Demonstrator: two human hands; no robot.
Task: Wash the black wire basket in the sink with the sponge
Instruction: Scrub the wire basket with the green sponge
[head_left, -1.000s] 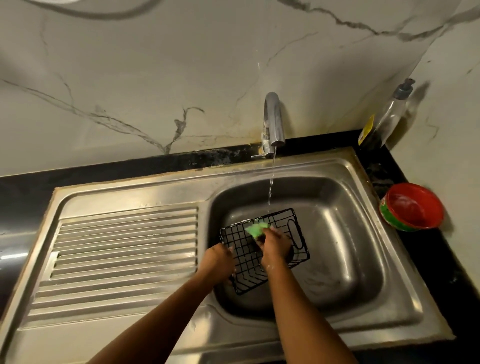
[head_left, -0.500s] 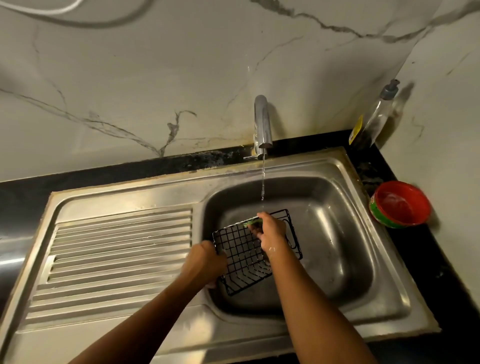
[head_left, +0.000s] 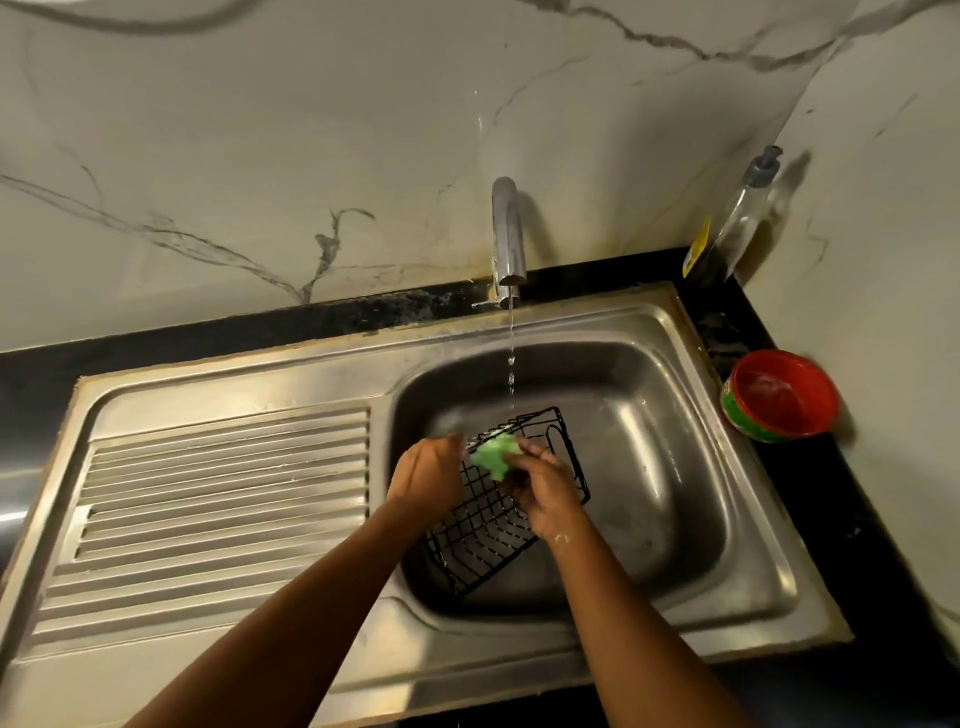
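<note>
A pale marble-look wall with dark veins backs a black counter, and set into the counter is a steel sink (head_left: 691, 525) with a ribbed draining board (head_left: 218, 499) on its left. A chrome tap (head_left: 508, 234) stands at the back edge, and a thin stream of water (head_left: 511, 364) falls from it into the bowl.

The black wire basket (head_left: 498, 525) sits inside the bowl on its left half, tilted, with its long axis running from the near left corner of the bowl up toward the far right. Its far end lies under the falling water, and the oval handle loop on the end wall faces right.

The left hand (head_left: 426, 478) is closed on the basket's left rim near the far end, steadying it. The right hand (head_left: 545, 488) reaches over the middle of the basket with its fingers curled around a green sponge (head_left: 493, 457), which is pressed against the wires by the far left rim, just beside the left hand.

On the counter to the right of the sink stands a red bowl (head_left: 784, 400) with a green band. In the back corner a clear soap bottle (head_left: 732, 223) with a grey pump leans against the wall.
</note>
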